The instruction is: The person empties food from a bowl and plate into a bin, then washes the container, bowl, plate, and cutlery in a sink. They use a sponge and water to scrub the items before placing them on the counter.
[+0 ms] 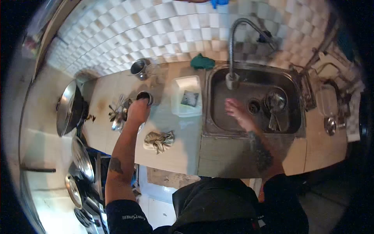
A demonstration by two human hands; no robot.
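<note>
My left hand [139, 112] is at a small metal cup [150, 95] with a dark inside, its fingers closed at the rim. Close by on the counter lies a bunch of spoons and other cutlery [116, 114], partly behind my left hand. Over the left part of the metal sink [218, 121], my right hand [237, 111] is held with its fingers stretched out and nothing in them. Inside the sink, a round metal bowl or ladle [276, 102] and some utensils [274, 123] rest right of the drain.
A white plastic tub [176, 105] holds a grey sponge [190, 98]. Near me lies a crumpled cloth [159, 142]; a green cloth [202, 61] sits by the wall. The coiled faucet [232, 50] hangs over the sink. Another metal cup [139, 68] stands behind; pans [69, 109] are left.
</note>
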